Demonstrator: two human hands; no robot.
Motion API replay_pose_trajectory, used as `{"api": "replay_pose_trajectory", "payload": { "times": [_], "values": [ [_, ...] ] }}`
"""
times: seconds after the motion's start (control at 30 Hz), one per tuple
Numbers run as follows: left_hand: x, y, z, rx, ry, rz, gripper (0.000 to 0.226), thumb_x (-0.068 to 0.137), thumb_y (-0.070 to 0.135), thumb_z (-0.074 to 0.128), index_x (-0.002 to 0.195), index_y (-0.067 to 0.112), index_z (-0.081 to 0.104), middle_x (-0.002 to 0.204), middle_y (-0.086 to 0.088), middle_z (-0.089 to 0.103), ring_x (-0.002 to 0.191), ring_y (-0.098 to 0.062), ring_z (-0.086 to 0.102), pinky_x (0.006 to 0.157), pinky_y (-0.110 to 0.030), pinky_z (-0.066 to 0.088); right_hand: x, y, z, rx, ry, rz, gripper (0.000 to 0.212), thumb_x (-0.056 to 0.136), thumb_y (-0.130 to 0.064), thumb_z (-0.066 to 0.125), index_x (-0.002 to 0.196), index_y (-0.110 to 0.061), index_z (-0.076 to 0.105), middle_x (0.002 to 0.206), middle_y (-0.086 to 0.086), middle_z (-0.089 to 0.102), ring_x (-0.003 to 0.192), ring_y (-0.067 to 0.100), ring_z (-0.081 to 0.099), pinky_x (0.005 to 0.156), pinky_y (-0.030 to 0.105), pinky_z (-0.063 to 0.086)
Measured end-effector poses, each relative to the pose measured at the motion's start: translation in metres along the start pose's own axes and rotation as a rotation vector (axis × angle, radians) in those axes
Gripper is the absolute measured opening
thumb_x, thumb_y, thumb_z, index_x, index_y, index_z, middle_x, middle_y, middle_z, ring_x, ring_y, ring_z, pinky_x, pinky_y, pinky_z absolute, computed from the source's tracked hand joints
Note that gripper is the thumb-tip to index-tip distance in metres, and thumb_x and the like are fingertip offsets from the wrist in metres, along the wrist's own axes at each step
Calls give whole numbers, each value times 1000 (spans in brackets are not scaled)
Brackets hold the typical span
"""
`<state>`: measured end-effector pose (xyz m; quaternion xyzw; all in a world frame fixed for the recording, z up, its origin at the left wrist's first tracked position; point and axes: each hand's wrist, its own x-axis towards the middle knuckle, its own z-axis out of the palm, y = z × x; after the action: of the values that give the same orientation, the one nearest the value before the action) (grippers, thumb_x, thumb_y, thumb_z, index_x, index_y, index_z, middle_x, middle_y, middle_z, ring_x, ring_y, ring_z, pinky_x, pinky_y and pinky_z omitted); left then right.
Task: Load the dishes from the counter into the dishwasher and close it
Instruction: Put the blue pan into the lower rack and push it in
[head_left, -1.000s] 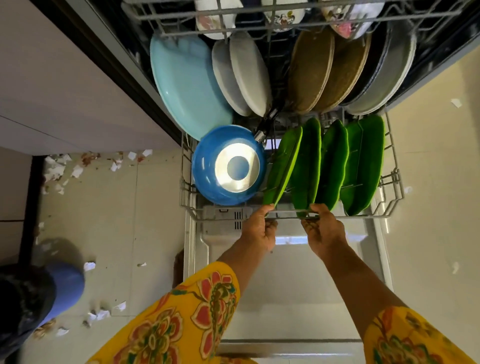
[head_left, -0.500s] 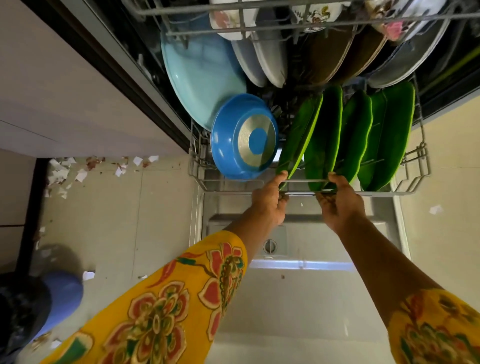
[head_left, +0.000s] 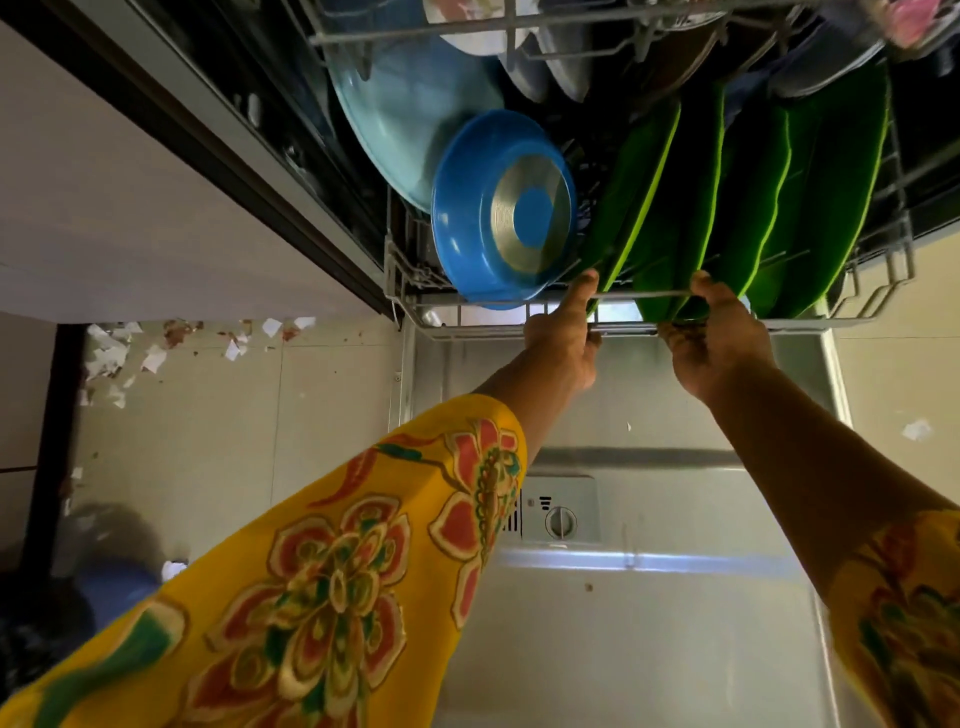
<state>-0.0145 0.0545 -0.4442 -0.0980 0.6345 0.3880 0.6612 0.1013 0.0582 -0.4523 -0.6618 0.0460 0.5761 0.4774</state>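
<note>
Both hands are on the front rail of the lower rack (head_left: 810, 325) rn, so imo we're at the push-it-in step, loading looks done from what I can see. Left hand (head_left: 563, 340) has its fingers curled under the wire w/ the thumb poking up toward the blue pan (head_left: 501, 208); right hand (head_left: 719, 343) is wrapped round the same rail just beside it, thumb up against the green leaf-shaped plates (head_left: 748, 208). So both are closed on the rail, not on any dish.

Where stuff is: pan sits tilted on edge at the rack's left front, the green plates stand in a row to its right, a big light-blue plate (head_left: 410, 114) behind the pan. More plates further back are half hidden under the upper rack (head_left: 415, 34), can't tell much there. Rack front overhangs the open dishwasher door (head_left: 649, 649), which lies flat below my arms.

Next move, my guess: an even shove w/ both hands so the rack rolls straight in and nothing rattles over, then let go, get fingers clear, and swing the door up to shut. Can't see the counter from here, so no idea if anything's left on it.
</note>
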Motion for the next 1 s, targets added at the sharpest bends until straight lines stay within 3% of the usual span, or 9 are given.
{"api": "replay_pose_trajectory", "payload": {
  "times": [0.13, 0.27, 0.4, 0.5, 0.7, 0.93, 1.0],
  "values": [
    [8, 6, 12, 33, -13, 15, 56, 80, 27, 73, 128, 11, 47, 119, -9, 53, 102, -21, 50, 69, -23, 46, 11, -7, 6, 34, -39, -40, 32, 83, -17, 71, 110, -10, 56, 114, 14, 64, 102, 28, 66, 76, 32, 59],
    [18, 16, 15, 85, -35, 23, 59, 80, 29, 73, 129, 12, 45, 128, -9, 49, 106, -22, 48, 90, -28, 45, 18, -7, 15, 21, -60, -79, 31, 83, -22, 71, 109, -10, 58, 96, 8, 63, 85, 22, 65, 66, 27, 58],
    [27, 24, 23, 141, -54, 58, 61, 78, 35, 74, 127, 13, 44, 124, -8, 51, 110, -24, 51, 83, -27, 46, 25, -14, 21, 48, -79, -113, 37, 84, -25, 70, 112, -8, 54, 107, 9, 62, 98, 25, 65, 76, 32, 59],
    [30, 31, 31, 180, -65, 68, 67, 77, 40, 74, 131, 13, 43, 127, -8, 52, 115, -26, 52, 91, -31, 48, 30, -24, 29, 72, -95, -137, 55, 83, -24, 70, 131, -9, 46, 118, 10, 60, 103, 28, 62, 68, 31, 59],
    [44, 47, 46, 203, -110, 91, 71, 74, 42, 76, 131, 12, 46, 123, -11, 57, 110, -29, 59, 93, -39, 51, 46, -38, 47, 70, -110, -119, 49, 83, -23, 71, 124, -8, 49, 118, 15, 63, 101, 30, 66, 81, 42, 58],
    [46, 48, 31, 264, -260, 147, 65, 83, 52, 62, 131, 10, 48, 114, -6, 59, 100, -21, 59, 93, -37, 49, 46, -35, 48, 18, -122, -114, 62, 84, -39, 67, 135, -14, 41, 119, 11, 61, 97, 26, 67, 71, 31, 59],
    [48, 52, 11, 228, -210, 152, 58, 80, 51, 65, 117, 9, 52, 106, -8, 61, 95, -21, 59, 87, -33, 51, 37, -26, 49, -99, -73, -87, 67, 83, -52, 64, 135, -17, 42, 117, 3, 57, 88, 18, 61, 62, 23, 53]
  ]
}}
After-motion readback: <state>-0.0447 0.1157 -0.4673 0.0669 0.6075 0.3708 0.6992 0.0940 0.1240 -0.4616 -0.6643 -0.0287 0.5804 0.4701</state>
